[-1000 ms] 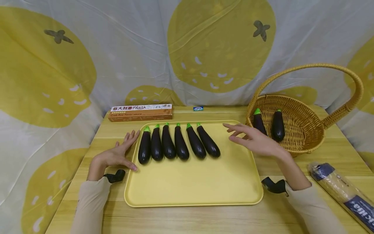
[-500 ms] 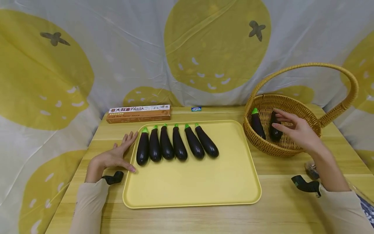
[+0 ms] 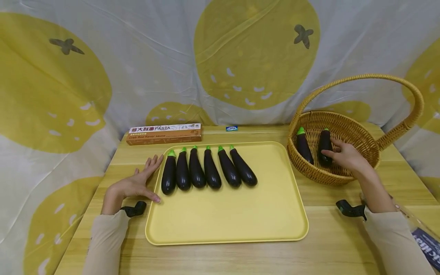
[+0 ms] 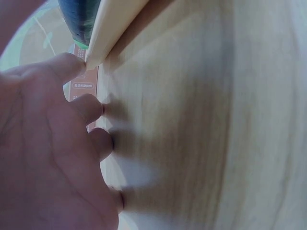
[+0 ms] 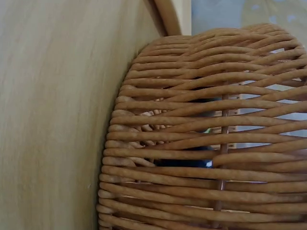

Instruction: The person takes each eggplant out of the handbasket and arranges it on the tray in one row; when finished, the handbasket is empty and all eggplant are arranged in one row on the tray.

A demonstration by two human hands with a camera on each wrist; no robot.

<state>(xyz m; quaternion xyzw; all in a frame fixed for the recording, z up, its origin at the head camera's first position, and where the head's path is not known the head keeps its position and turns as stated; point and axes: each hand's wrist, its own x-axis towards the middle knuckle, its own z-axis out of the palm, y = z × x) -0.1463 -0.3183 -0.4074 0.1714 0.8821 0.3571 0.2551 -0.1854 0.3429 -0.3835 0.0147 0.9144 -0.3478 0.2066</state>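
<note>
Several dark purple eggplants [image 3: 212, 170] with green stems lie side by side on the yellow tray [image 3: 227, 221]. Two more are in the wicker basket [image 3: 316, 175]: a left eggplant [image 3: 304, 147] and a right eggplant [image 3: 324, 147]. My right hand [image 3: 348, 156] reaches into the basket and grips the right eggplant between thumb and fingers. In the right wrist view, the woven wall [image 5: 206, 143] hides that hand. My left hand [image 3: 134, 187] rests at the tray's left edge, fingers spread, thumb on the rim. Its fingertips touch the table in the left wrist view.
A pasta box [image 3: 164, 134] lies behind the tray, with a small blue packet [image 3: 232, 128] to its right. The basket's tall handle [image 3: 364, 77] arches over it. At right, a clear noodle bag [image 3: 426, 244] is partly covered by my right forearm. A printed cloth [image 3: 165, 57] hangs behind.
My right hand has moved right from above the tray into the basket, then down onto the right eggplant, which it now grips. My left hand has stayed at the tray's edge.
</note>
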